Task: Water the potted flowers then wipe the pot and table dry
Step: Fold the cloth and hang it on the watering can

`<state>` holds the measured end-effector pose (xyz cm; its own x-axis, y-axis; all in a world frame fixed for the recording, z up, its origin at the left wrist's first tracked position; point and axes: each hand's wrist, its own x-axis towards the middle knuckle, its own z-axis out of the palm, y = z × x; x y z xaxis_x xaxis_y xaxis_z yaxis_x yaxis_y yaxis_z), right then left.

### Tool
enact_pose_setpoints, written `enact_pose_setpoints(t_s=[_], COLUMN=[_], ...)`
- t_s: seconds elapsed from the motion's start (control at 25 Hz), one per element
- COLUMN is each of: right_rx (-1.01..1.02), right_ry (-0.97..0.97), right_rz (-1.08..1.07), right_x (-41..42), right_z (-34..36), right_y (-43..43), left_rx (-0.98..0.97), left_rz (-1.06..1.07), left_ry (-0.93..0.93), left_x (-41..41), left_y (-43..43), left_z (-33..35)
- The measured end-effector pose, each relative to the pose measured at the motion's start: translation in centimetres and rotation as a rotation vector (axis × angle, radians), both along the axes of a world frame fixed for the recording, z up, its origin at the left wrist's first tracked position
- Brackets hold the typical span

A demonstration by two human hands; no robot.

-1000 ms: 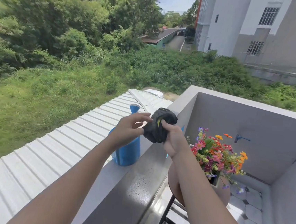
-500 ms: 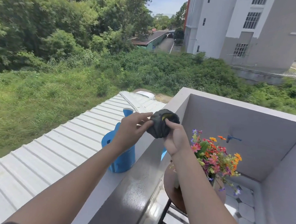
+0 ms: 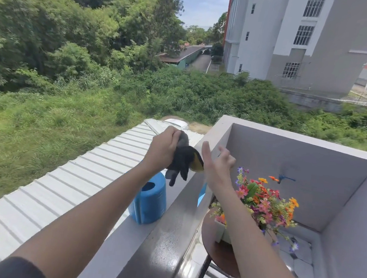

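Observation:
My left hand point(image 3: 162, 148) grips a dark grey cloth point(image 3: 181, 161) with a yellow patch, held above the balcony ledge; the cloth hangs loose below the fist. Just right of the cloth, my right hand point(image 3: 217, 164) is apart from it, fingers spread and straight. A blue watering can point(image 3: 151, 199) stands on the ledge below my left wrist. The white pot point(image 3: 220, 231) of colourful flowers point(image 3: 263, 202) sits on a round dark wooden table point(image 3: 218, 252) inside the balcony, partly hidden by my right forearm.
The grey ledge point(image 3: 163, 246) runs from near me toward the far corner, wet and shiny on top. A white corrugated roof point(image 3: 61, 185) lies outside on the left. A blue tap point(image 3: 285, 178) is on the far balcony wall. The floor is tiled.
My right hand has let go of the cloth and opened. My left hand now holds the cloth alone, and it has unrolled to hang down. The view has tilted slightly.

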<state>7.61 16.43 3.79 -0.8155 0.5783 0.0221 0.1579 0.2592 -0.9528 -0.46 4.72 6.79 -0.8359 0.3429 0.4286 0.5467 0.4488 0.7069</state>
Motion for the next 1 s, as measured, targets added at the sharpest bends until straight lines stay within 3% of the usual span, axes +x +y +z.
enact_pose_setpoints(t_s=[0.08,0.16,0.32,0.48,0.56,0.72,0.92,1.0], right_rx=[0.085,0.203,0.287,0.551,0.496,0.183,0.050,0.083], right_ry=[0.239,0.284,0.276,0.143,0.118,0.151,0.051,-0.010], right_rz=[0.162,0.279,0.211,0.232,0.335,0.550,0.431,0.381], right_x=[0.4,0.3,-1.3,-2.0,-1.8,-2.2,-7.6,-9.2], right_z=[1.0,1.4,1.2,2.0,2.6,2.9,-0.4,-2.0], right_y=[-0.2,-0.4,-0.1,1.7,1.7,-0.6,-2.0,-1.5], left_rx=[-0.159,-0.322,-0.518,-0.810,-0.918,-0.840,-0.841,-0.802], left_rz=[-0.017,-0.080,-0.201,-0.397,-0.426,-0.412,-0.340,-0.307], left_ry=[0.079,0.147,0.163,0.131,0.072,-0.027,-0.208,-0.251], left_x=[-1.1,-1.5,-2.3,-3.4,-3.8,-5.2,-10.1,-11.7], left_y=[-0.1,0.0,-0.6,-4.2,-6.6,-10.9,-11.1,-10.4], left_z=[2.0,3.6,6.7,8.5,7.8,7.2,3.9,1.4])
